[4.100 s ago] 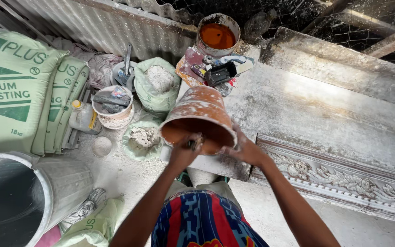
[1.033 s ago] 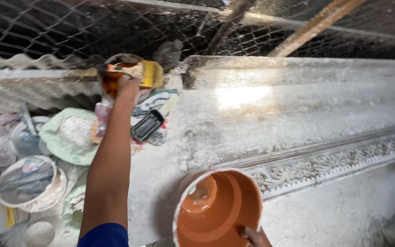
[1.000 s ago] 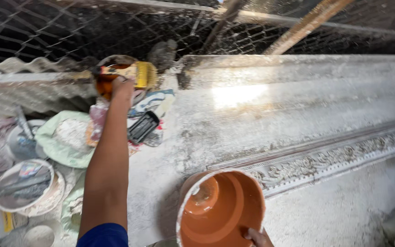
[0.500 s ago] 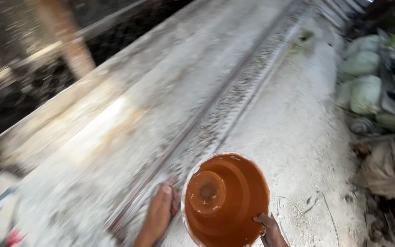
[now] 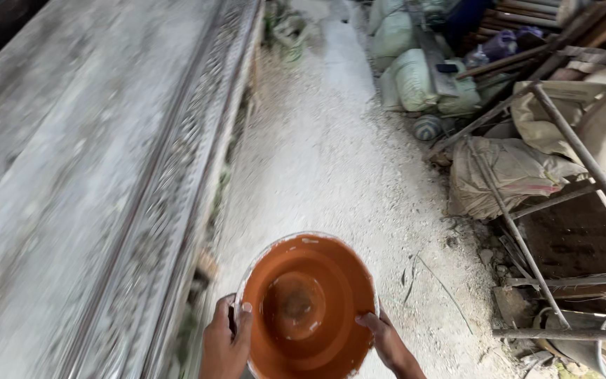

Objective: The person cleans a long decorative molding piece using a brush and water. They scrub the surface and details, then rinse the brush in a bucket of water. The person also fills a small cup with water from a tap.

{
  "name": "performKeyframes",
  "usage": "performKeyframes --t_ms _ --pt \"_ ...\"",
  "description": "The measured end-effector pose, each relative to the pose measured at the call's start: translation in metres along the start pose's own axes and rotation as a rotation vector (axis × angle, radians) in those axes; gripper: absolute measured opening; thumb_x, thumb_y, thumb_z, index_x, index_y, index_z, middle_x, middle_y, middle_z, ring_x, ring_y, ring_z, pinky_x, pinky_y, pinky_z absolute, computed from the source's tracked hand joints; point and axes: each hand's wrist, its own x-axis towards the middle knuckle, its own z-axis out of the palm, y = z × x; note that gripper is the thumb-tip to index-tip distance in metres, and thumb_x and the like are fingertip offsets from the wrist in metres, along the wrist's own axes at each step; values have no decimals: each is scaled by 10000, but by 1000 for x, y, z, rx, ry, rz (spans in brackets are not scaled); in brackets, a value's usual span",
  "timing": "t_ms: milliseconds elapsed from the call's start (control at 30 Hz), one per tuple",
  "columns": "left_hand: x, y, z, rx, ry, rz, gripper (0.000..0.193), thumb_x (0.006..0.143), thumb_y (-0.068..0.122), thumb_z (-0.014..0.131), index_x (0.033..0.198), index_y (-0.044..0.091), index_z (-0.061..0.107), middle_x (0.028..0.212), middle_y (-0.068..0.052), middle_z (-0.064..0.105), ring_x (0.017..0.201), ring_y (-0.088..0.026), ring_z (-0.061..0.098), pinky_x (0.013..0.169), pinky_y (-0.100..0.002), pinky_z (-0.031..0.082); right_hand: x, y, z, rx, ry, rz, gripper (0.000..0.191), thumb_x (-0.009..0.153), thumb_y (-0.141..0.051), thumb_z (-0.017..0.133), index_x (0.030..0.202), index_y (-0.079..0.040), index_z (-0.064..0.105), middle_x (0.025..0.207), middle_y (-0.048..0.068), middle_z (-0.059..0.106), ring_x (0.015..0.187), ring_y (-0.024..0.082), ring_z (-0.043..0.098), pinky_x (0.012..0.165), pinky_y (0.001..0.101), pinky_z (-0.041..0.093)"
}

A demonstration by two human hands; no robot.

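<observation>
Orange bowl [image 5: 308, 307] at lower centre, gripped at opposite rims: left hand [image 5: 224, 342] thumb hooked inside, right hand [image 5: 387, 340] fingers over the edge. Best carried level, clear of long ornate mould [image 5: 177, 189] at left.

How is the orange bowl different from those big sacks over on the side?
The orange bowl is round, stiff and open on top; the sacks are lumpy, soft and closed. The bowl is bright orange; the sacks are pale and dusty. The left hand and right hand hold the bowl up; the sacks lie on the ground, untouched.
</observation>
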Motion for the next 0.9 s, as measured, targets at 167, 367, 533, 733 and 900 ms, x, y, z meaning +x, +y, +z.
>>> performKeyframes --t_ms 167,367,533,733,900 --pt "146 51 111 -27 -117 57 313 943 314 624 1111 49 630 580 -88 597 523 -141 524 537 -328 473 128 -30 -56 262 178 84 573 866 -159 567 1400 45 524 1299 177 671 1181 286 612 1044 397 428" --pt "360 195 215 132 -471 40 334 1013 324 537 1194 43 559 578 -48 569 469 -150 513 481 -343 427 294 -129 -119 469 226 -65 565 877 -120 552 1424 11 495 1270 204 665 1145 324 632 972 449 494" --pt "501 316 281 177 -522 222 342 999 301 549 1188 17 539 563 -103 592 442 -190 556 453 -362 436 410 -247 -158 573 331 -64 541 892 -118 550 1413 15 487 1247 199 674 1124 316 656 956 447 520" --pt "693 375 395 133 -466 317 305 993 288 572 1124 14 547 601 -138 647 491 -248 674 486 -375 500 620 -347 -202 601 337 -42 557 881 -120 558 1417 6 476 1235 201 681 1103 332 669 931 463 529" --pt "858 468 484 117 -376 216 322 992 312 565 1155 34 560 634 -160 654 543 -284 684 520 -399 524 802 -480 -266 468 290 -2 555 888 -150 553 1417 2 475 1237 224 681 1101 349 675 928 464 544"
